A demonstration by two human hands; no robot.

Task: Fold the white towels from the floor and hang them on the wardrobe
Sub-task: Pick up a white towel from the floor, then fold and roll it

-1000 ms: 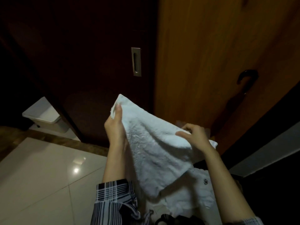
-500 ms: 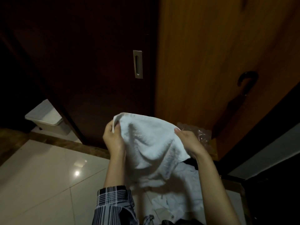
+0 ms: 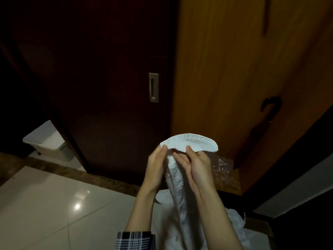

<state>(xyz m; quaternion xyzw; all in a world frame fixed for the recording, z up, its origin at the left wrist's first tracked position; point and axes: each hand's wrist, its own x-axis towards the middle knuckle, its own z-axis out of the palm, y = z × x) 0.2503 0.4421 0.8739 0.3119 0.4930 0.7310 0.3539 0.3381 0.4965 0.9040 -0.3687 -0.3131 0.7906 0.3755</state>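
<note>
Left hand: the left hand (image 3: 156,163) is raised in front of the chest, fingers curled onto the left side of the folded white terry towel (image 3: 189,145), pinching its upper edge.
Right hand: the right hand (image 3: 195,165) faces the left one, thumb on top of the same folded edge and fingers spread along the hanging cloth, gripping it.
Wardrobe: a tall orange-brown wooden wardrobe panel (image 3: 225,69) stands right of centre behind the hands; a dark curved hook handle (image 3: 270,105) is on its right part.
Dark door: a dark brown wooden sliding door (image 3: 108,69) stands to the left of the wardrobe, with a recessed metal pull (image 3: 153,87) near its right edge.
Floor: glossy pale floor tiles (image 3: 54,204) fill the lower left corner, with a light glare on them.
Towel: it is held in the air between both hands, its top bent into a flat arc, the rest hanging straight down between the forearms.
Bin: a white plastic bin (image 3: 48,141) sits on the floor at the left edge, beside the dark door.
Plastic: crumpled clear plastic wrap (image 3: 223,170) lies just right of the right hand, at the wardrobe's foot.
Sleeve: a dark plaid sleeve cuff (image 3: 135,239) covers the left forearm at the bottom edge.
</note>
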